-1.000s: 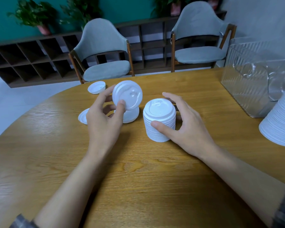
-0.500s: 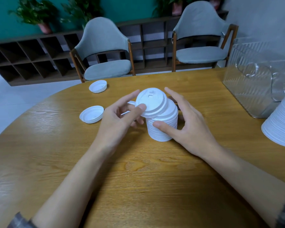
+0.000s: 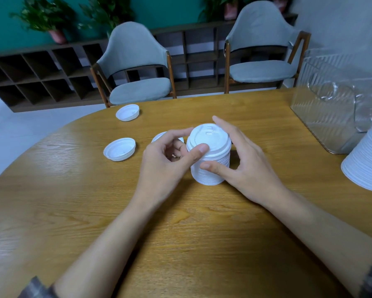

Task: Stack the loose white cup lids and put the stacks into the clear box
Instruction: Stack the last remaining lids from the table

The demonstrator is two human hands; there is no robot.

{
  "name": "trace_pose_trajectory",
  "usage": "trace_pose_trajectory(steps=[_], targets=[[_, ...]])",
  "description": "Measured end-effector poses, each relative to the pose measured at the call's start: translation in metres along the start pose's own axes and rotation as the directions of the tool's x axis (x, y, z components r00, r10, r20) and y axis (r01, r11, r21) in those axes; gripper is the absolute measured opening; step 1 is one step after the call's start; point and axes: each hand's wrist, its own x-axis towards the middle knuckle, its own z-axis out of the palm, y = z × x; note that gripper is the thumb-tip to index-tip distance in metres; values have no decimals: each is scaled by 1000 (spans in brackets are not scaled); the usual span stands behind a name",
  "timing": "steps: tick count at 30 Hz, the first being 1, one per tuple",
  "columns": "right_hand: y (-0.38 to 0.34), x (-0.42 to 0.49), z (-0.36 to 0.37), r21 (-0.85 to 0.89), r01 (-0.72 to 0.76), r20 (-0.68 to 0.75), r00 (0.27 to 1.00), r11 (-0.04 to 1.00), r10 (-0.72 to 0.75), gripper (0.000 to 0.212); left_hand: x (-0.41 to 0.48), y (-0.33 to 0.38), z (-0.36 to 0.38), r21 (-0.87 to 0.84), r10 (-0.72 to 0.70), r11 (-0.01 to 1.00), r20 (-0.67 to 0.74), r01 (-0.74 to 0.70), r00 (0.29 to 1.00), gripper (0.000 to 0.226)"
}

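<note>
Head view: a white plastic cup lid (image 3: 210, 136) is pinched by the left grip (image 3: 167, 160) atop the upright lid stack (image 3: 210, 172) clasped by the right grip (image 3: 245, 166); loose lids (image 3: 119, 149) are scattered leftward.

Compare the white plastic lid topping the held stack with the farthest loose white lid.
The top white plastic lid sits dome-up on the lid stack; the farthest loose white lid lies hollow-side up on the wooden table. The left hand pinches the top lid; nothing touches the farthest one. Both are round and white.
</note>
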Motion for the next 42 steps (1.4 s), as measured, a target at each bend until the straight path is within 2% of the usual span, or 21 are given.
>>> trace_pose_trajectory(steps=[4, 7, 11, 14, 18, 22, 32, 34, 36, 38, 40, 42], targets=[[0, 1, 1, -6, -7, 4, 1000, 1000, 7, 90, -2, -1, 1, 63, 52, 997, -31, -50, 998, 34], [0, 1, 1, -6, -4, 12, 1000, 1000, 5, 86, 1, -2, -3, 166, 74, 984, -18, -70, 997, 47], [0, 1, 2, 3, -6, 22, 1000, 1000, 6, 85, 4, -1, -4, 21, -17, 1000, 118, 15, 993, 56], [0, 1, 2, 14, -9, 18, 1000, 1000, 9, 88, 3, 1, -2, -30, -18, 999, 76, 20, 997, 49], [0, 1, 2, 27, -15, 17, 1000, 1000, 14, 91, 1, 1, 1, -18, -3, 1000, 32, 4, 999, 41], [1, 1, 2, -4, -2, 24, 1000, 1000, 2, 85, 1, -2, 3, 1, 17, 1000, 26, -17, 1000, 40], [-1, 0, 0, -21, 24, 12, 1000, 999, -23, 75, 6, -10, -8, -12, 0, 1000, 116, 2, 993, 37], [-1, 0, 0, -23, 25, 2, 1000, 999, -25, 73, 8, -10, -13, 8, 4, 1000, 80, -5, 997, 33], [-1, -1, -1, -20, 23, -7, 1000, 1000, -23, 72, 13, -14, -20, 87, 3, 996, -34, 0, 999, 32], [0, -1, -2, -22, 17, -15, 1000, 1000, -17, 72, 18, -24, -27, 298, 76, 954, -115, -38, 991, 18], [1, 0, -2, -24, 15, -26, 1000, 1000, -15, 72, 21, -36, -33, 543, 174, 833, -77, -105, 982, 18], [0, 0, -2, -27, 14, -30, 999, 1000, -15, 72, 21, -44, -36, 656, 188, 740, 9, -147, 982, 23]])
